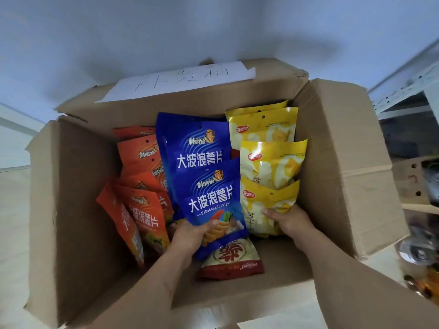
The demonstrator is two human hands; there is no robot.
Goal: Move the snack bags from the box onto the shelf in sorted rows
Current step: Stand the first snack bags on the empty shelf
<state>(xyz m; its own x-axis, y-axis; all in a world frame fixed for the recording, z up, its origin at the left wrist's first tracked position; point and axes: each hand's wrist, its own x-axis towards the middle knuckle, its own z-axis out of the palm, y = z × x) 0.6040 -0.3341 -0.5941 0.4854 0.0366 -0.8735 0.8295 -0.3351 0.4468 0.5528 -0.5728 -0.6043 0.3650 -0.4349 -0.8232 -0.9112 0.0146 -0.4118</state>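
Bags stand sorted by colour inside the box (pixel 78 186). Left hand (pixel 190 236) grips a blue bag (pixel 211 198); right hand (pixel 288 220) grips a yellow bag (pixel 263 205). Lifting both may drag neighbouring bags askew, and slick foil could slip.

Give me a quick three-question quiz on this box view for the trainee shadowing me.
1. True or false: the left hand grips a blue bag.
2. The right hand holds a bag of which colour? A red, B yellow, C green.
3. Fill in: the orange bags stand at the ___ side of the cardboard box.

Key: 1 true; 2 B, the yellow bag; 3 left.
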